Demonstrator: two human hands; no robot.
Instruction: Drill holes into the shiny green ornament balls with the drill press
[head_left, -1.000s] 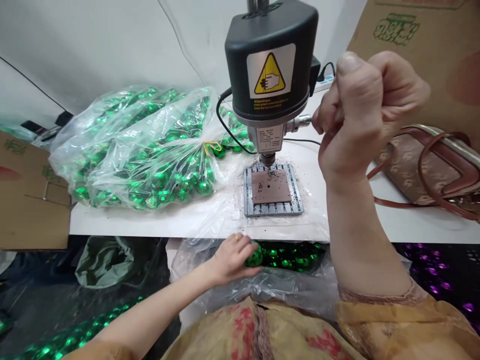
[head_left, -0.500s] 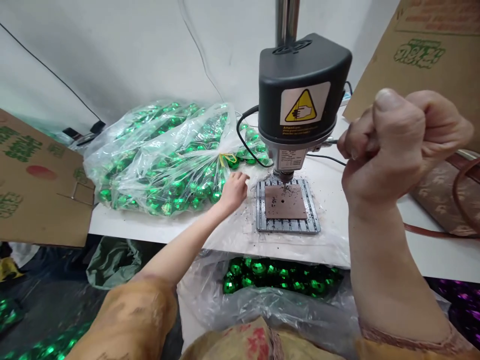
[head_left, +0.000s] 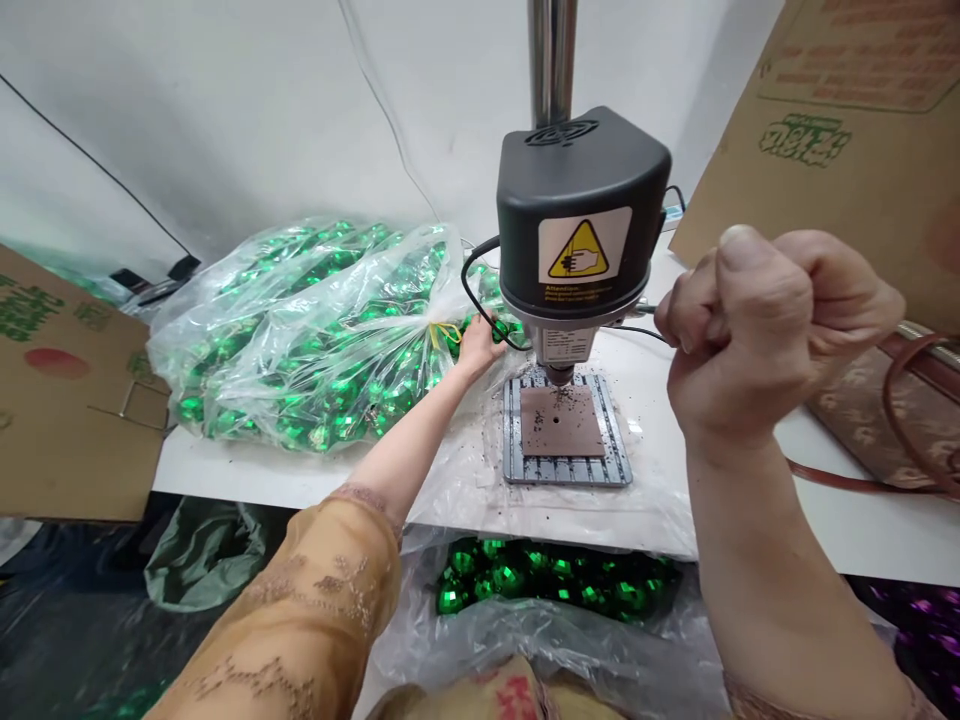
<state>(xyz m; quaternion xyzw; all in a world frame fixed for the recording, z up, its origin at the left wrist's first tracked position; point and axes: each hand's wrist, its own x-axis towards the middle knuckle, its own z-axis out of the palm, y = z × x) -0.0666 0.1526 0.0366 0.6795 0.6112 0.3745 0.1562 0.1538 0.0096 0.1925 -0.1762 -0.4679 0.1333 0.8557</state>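
**Bench drill [head_left: 581,215]: right hand [head_left: 750,330] clamped on feed lever [head_left: 646,310], left hand [head_left: 478,350] open at bag**

At far left, a flat cardboard sheet [head_left: 64,385] overhangs the edge of the white table [head_left: 225,478]. Below the table edge, a dark green sack [head_left: 202,555] lies on the floor.

On the table, a tied clear plastic bag [head_left: 300,345] holds many faceted green baubles. A yellow tie [head_left: 444,333] binds its neck. The left hand is open, with fingers spread and holding nothing. Its fingertips are at the bag, just left of the tie and beside the drill's black power cord [head_left: 476,290]; contact cannot be confirmed.

The bench drill stands upright on a vertical steel column [head_left: 551,60], with its long axis pointing straight down. The spindle end [head_left: 559,375] sits just above a brown plate [head_left: 562,422] with one visible hole. The plate rests on a slotted metal base [head_left: 566,470], and dark debris is scattered around it.

The feed lever projects right from the drill head, roughly level. The right hand is a closed fist around its outer end, thumb on top.

Below the table, an open clear bag [head_left: 540,625] holds more green baubles. At far right are a patterned handbag [head_left: 885,425] with red-brown straps and a printed carton [head_left: 847,130].
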